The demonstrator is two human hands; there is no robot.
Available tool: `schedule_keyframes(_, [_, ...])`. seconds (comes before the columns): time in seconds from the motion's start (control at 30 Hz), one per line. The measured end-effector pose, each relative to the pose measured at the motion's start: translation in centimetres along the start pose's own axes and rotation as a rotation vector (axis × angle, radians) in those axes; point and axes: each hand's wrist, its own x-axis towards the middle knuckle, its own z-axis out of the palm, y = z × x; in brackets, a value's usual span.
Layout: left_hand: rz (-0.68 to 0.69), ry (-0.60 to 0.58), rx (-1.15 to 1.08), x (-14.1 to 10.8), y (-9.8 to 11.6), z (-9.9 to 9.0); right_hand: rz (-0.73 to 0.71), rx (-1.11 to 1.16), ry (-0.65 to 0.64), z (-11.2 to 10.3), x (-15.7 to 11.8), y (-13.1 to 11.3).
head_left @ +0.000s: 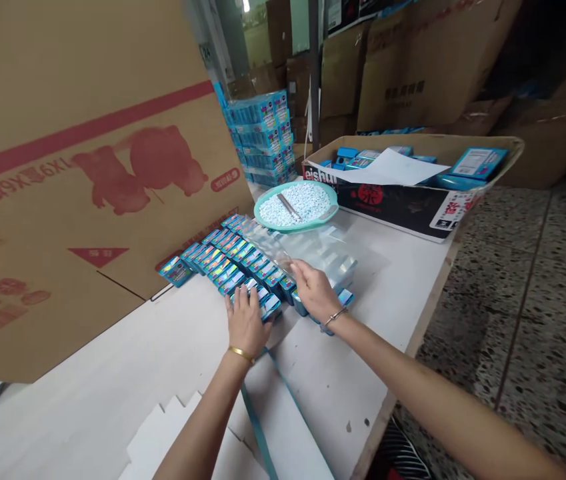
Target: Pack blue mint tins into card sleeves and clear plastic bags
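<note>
Head view: right hand [315, 293] fingers pinched on clear plastic [330, 257]; left hand [246, 327] fingers slightly apart on blue packs [221, 267]; snagged plastic, if tugged, could topple packs.

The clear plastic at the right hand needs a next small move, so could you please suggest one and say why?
I would probably raise the clear plastic slightly with the right hand, because it appears to overlap part of the rows, while the left hand rests on the nearest blue boxes and could steady them.
</note>
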Motion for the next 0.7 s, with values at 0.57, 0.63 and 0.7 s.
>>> schedule_keyframes(0.57, [-0.074,-0.043,-0.056,-0.1,0.9,-2.0,-0.176,0.107,0.267,-1.5,1.0,-3.6])
schedule_keyframes(0.63, [-0.098,-0.010,-0.121,-1.2,0.3,-3.2,-0.265,0.096,0.242,-1.2,1.3,-6.2])
schedule_keyframes(0.7, [-0.105,0.047,-0.219,-3.1,-0.6,-4.7,-0.362,0.090,0.171,0.1,1.6,-9.1])
